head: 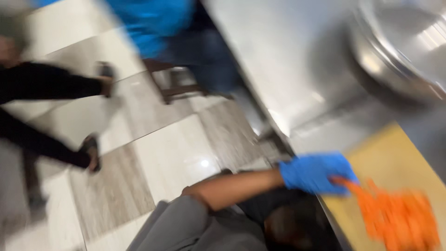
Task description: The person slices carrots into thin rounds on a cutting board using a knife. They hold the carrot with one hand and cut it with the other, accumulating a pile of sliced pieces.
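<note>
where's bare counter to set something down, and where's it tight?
Free: the steel counter between its floor-side edge and the big metal bowl, and the yellow cutting board above the carrot pile. Crowded: the board's near corner, where the blue-gloved left hand touches the carrots. The picture is blurred.

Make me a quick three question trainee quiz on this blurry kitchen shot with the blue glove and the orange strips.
1. True or false: the gloved left hand touches the orange strips.
2. What do the strips lie on?
A. yellow cutting board
B. floor
C. metal bowl
3. Where is the metal bowl: upper right or lower left?

Key: 1 true; 2 A; 3 upper right.
</note>
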